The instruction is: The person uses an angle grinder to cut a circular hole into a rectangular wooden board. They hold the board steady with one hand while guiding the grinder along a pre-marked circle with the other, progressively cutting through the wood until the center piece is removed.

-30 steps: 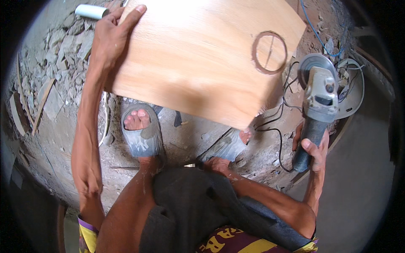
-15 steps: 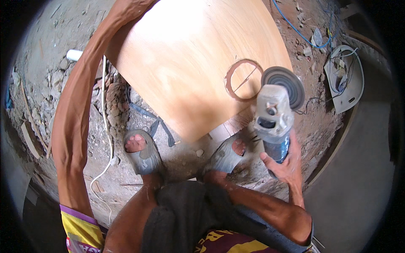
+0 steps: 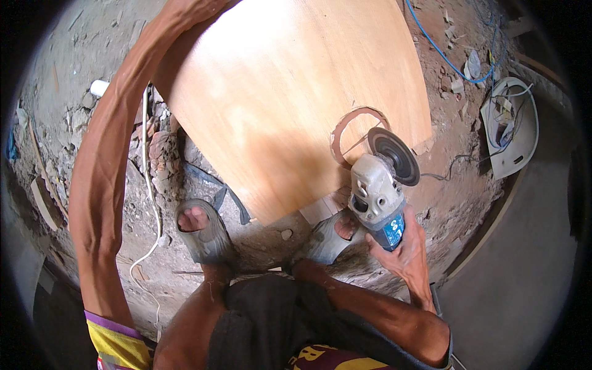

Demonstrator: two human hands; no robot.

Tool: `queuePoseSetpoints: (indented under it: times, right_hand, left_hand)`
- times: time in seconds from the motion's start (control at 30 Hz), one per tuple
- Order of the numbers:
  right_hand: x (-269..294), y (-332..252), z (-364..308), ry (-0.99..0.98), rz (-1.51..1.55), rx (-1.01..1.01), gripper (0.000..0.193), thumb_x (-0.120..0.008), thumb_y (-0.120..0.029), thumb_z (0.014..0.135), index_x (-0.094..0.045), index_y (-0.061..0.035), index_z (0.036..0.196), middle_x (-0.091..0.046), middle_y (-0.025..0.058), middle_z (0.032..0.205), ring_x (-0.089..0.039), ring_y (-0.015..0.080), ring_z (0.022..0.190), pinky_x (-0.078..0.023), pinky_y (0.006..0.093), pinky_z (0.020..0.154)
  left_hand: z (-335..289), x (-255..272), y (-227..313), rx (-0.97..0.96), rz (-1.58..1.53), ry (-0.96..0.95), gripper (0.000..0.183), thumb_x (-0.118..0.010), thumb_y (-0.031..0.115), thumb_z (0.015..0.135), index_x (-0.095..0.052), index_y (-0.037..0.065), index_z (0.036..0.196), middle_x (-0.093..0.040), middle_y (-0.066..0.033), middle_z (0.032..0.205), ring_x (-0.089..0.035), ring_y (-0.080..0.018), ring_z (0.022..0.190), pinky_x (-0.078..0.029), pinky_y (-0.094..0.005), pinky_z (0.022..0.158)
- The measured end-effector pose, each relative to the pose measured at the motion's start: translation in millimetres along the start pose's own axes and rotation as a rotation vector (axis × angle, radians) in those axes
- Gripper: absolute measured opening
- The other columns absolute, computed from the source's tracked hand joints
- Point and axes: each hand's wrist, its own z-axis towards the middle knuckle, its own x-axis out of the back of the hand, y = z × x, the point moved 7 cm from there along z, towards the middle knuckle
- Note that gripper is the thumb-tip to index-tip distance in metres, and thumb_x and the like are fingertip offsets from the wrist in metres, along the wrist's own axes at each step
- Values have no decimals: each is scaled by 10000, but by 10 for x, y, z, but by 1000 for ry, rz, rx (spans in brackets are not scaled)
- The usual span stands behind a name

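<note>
My right hand wraps round the blue body of an angle grinder with a dusty grey metal head. Its dark cutting disc is tilted and overlaps the lower right rim of a round cut in a wooden board. Whether the disc touches the wood I cannot tell. Inside the cut, a wood-coloured area shows a straight slit across it. My left forearm stretches along the board's left side to the upper edge of the view, where the hand itself is out of sight.
My sandalled feet stand close to the board's near corner. Rubble and a white cable lie left. On the right are a blue cable, a dark cord and a white plastic shell holding bits.
The grinder in my right hand has moved left and nearer to me, and its disc has turned to a steeper tilt. My left arm stays stretched out along the board.
</note>
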Motion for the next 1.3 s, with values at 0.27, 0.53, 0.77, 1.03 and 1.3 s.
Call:
queuePoseSetpoints:
  times: [0.27, 0.53, 0.77, 1.03, 1.3]
  right_hand:
    - [-38, -15, 46, -17, -21, -13, 681, -907, -260, 808, -563, 2, 1334, -752, 259, 1014, -766, 404, 882, -600, 469, 820]
    - [-45, -31, 70, -15, -40, -17, 714, -894, -263, 830, -553, 5, 1397, -760, 260, 1035, -776, 397, 896, -605, 466, 828]
    - [-50, -48, 44, -4, -75, 8, 745, -891, -244, 838, -537, 0, 1446, -768, 247, 1028, -775, 361, 884, -608, 461, 826]
    - [-76, -32, 35, 15, -97, 26, 763, -897, -242, 836, -516, 16, 1444, -748, 254, 964, -764, 350, 813, -610, 455, 766]
    - [-92, -154, 61, -7, -84, 19, 736, -892, -226, 851, -536, 17, 1448, -748, 299, 990, -779, 430, 864, -608, 488, 775]
  left_hand:
    - [-12, -15, 44, 26, -55, -10, 535, -770, 502, 1027, -753, -12, 879, -656, -110, 698, -582, -202, 651, -462, -439, 621]
    - [-3, 1, 46, 39, -77, -34, 507, -779, 474, 1029, -779, -19, 914, -708, -137, 732, -626, -208, 667, -499, -439, 636]
    - [-9, 1, 29, 41, -93, -50, 518, -772, 477, 1031, -777, -29, 923, -699, -144, 725, -629, -215, 664, -500, -444, 626]
    - [7, -42, 33, -28, -118, -24, 558, -770, 491, 1026, -768, -60, 936, -696, -189, 724, -632, -242, 671, -510, -466, 647]
    - [25, 8, -36, -92, -7, 14, 648, -744, 580, 1005, -786, -67, 1003, -750, -313, 877, -727, -433, 794, -553, -536, 751]
